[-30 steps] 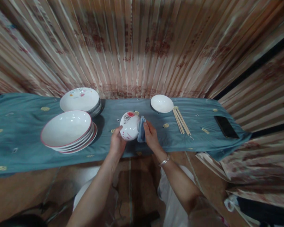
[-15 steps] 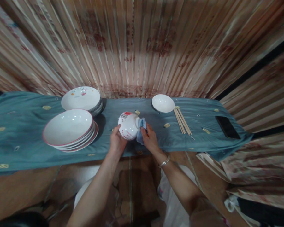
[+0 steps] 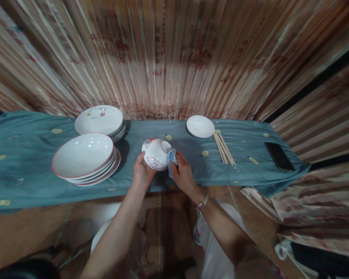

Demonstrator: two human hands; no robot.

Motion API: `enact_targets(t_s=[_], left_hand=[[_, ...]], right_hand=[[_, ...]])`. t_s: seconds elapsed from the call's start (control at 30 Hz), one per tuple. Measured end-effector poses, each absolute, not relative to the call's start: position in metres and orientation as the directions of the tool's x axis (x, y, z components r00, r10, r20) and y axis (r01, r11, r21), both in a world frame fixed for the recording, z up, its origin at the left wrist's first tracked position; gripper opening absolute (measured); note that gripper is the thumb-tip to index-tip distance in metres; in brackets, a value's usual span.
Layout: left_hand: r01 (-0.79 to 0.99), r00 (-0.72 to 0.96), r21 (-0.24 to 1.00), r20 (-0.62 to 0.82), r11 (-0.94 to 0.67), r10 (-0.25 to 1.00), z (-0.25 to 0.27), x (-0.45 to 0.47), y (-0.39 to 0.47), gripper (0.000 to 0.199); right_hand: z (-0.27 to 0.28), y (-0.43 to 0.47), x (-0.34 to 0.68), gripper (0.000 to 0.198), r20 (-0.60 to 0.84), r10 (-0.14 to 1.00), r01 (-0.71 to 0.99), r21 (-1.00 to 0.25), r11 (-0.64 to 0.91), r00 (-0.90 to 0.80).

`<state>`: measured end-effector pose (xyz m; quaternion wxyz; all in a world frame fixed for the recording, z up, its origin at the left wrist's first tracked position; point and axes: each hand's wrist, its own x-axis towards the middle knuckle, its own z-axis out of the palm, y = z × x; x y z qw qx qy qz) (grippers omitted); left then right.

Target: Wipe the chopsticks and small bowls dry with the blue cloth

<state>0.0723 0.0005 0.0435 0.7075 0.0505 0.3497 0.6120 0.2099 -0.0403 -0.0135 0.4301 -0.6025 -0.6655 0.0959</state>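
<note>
My left hand grips a white bowl by its left edge. The bowl is tipped on its side above the table's front part, its foot ring turned to the right, with red and dark markings on the outside. A light blue cloth is pinched in my right hand and touches the bowl near the foot. The fingers of my left hand behind the bowl are hidden.
A stack of red-rimmed bowls and plates stands on the left of the blue tablecloth. Behind it are stacked floral plates. Rightward lie a small white bowl, several chopsticks and a black phone. A pleated curtain hangs behind.
The bowl has shifted slightly left and turned a little in my left hand. My right hand with the cloth has moved a bit left and down along the foot ring.
</note>
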Motion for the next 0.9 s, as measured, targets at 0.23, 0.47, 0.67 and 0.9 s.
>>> enact_targets(t_s=[0.23, 0.47, 0.67, 0.9], left_hand=[[-0.825, 0.012, 0.509, -0.423, 0.248, 0.906, 0.040, 0.069, 0.002, 0.040], [-0.829, -0.002, 0.505, -0.432, 0.240, 0.902, 0.045, 0.072, 0.001, 0.039], [-0.823, -0.015, 0.518, -0.430, 0.233, 0.903, 0.044, 0.073, 0.001, 0.037], [-0.790, -0.018, 0.568, -0.397, 0.230, 0.918, 0.043, 0.075, -0.001, 0.035]], right_hand=[[-0.009, -0.047, 0.211, 0.046, 0.456, 0.890, 0.775, -0.563, 0.288, 0.000], [0.000, -0.052, 0.212, 0.055, 0.518, 0.852, 0.806, -0.473, 0.357, -0.074], [0.008, -0.051, 0.215, 0.056, 0.526, 0.840, 0.792, -0.452, 0.410, -0.135], [0.012, -0.048, 0.220, 0.057, 0.531, 0.837, 0.748, -0.499, 0.438, -0.135]])
